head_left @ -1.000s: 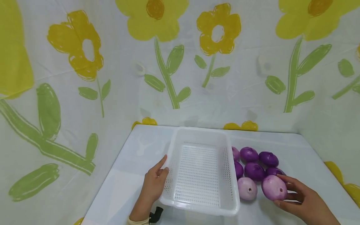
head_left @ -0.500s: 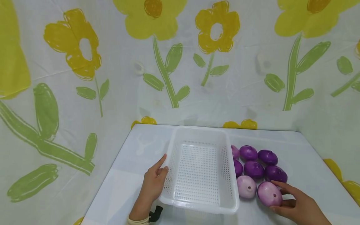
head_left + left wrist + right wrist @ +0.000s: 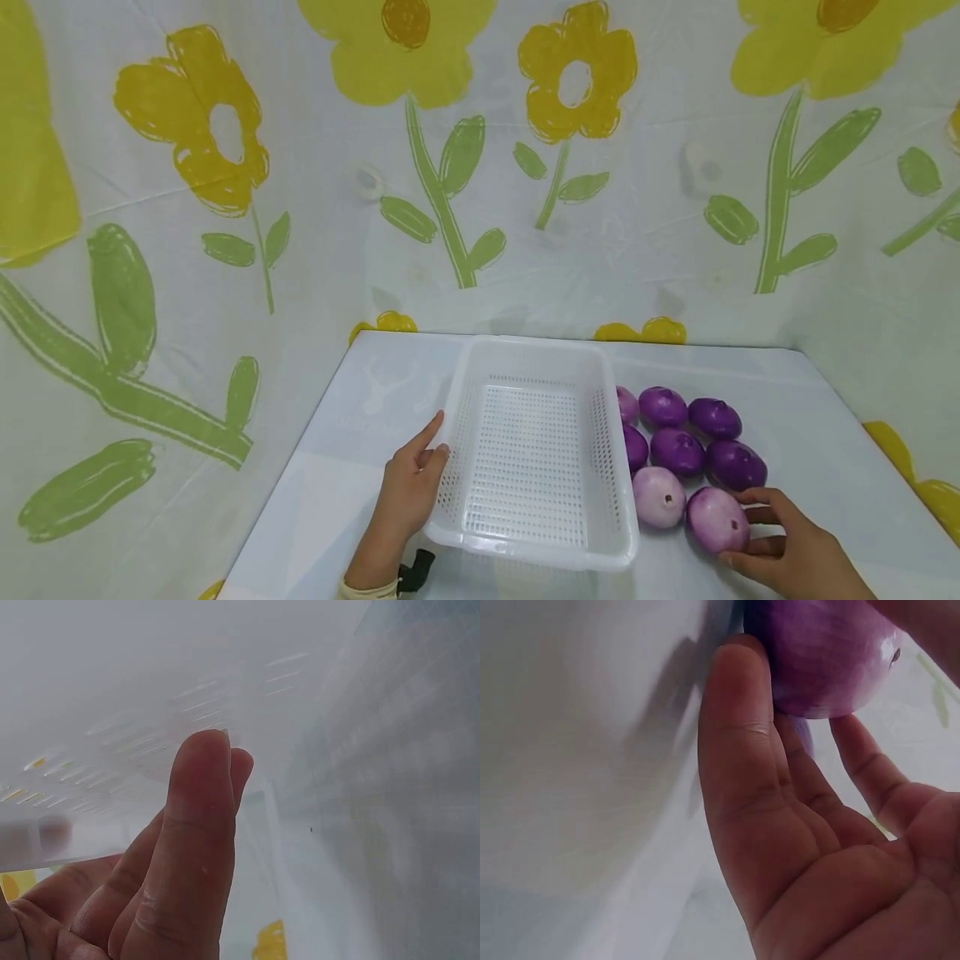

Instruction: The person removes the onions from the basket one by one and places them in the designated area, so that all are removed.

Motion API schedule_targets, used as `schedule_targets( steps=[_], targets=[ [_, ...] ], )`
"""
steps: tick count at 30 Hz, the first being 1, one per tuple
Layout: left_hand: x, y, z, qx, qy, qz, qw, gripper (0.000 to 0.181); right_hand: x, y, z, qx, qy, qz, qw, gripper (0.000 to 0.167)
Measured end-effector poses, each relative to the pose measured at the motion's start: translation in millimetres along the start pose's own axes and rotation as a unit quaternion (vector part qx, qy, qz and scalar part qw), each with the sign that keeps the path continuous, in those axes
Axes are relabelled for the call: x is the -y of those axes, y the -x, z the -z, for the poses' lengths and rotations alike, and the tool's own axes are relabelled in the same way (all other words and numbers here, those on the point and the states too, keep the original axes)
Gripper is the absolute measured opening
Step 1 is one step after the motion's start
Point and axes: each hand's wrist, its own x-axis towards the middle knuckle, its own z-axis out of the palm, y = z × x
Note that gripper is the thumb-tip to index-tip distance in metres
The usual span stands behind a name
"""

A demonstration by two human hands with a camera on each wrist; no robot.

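In the head view my left hand (image 3: 412, 479) holds the left rim of a white perforated plastic basket (image 3: 525, 560). The left wrist view has the fingers (image 3: 199, 825) against the basket's slotted outer wall, with one fingertip showing blurred through the plastic. On the right, my right hand (image 3: 798, 542) holds a pale purple onion (image 3: 716, 521) between thumb and fingers at the table surface. In the right wrist view that onion (image 3: 825, 667) sits among the fingers. Just left of it lies another pale onion (image 3: 658, 497), its holed end facing me.
Several darker purple onions (image 3: 677, 452) stand in rows behind the pale ones, right of the basket. A light pink onion (image 3: 627, 405) is partly hidden by the basket rim. Everything rests on a white table (image 3: 787, 417), enclosed by a flower-printed cloth (image 3: 645, 208).
My right hand has brought the pale purple onion down and left, beside the other pale onion; over the last half second it barely shifts. The left hand and basket stay put.
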Motion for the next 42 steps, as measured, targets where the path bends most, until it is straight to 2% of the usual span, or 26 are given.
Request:
schedule_targets(
  steps=[12,18,27,33,37,39,42],
  targets=[
    [-1.2,0.3,-0.3,0.0,0.003,0.004,1.0,0.051,0,-3.1,-4,-0.016,-0.008,-0.01,0.9998,0.094],
    [0.0,0.0,0.9,0.004,0.007,0.008,0.9999,0.051,0,-4.4,-5,-0.027,0.006,-0.01,0.9996,0.093],
    [-0.5,1.1,-0.6,-0.003,0.006,0.005,1.0,0.051,0,-6.0,-6,0.0,-0.011,-0.038,0.9992,0.107],
    [-3.0,2.6,-2.0,-0.005,-0.016,-0.005,0.9998,0.05,-8,-7.8,-10,0.021,-0.057,-0.083,0.9947,0.126],
    [-4.8,4.3,1.0,-0.03,-0.048,-0.007,0.9984,0.053,-14,-9.8,-16,0.027,-0.111,-0.093,0.9891,0.128],
    [-5.0,4.6,1.6,-0.036,-0.052,-0.006,0.998,0.057,-17,-9.6,-18,0.025,-0.133,-0.098,0.9859,0.13],
    [-4.7,3.6,0.4,-0.034,-0.046,-0.006,0.9983,0.063,-20,-8.3,-19,0.008,-0.129,-0.104,0.9861,0.135]
  ],
)
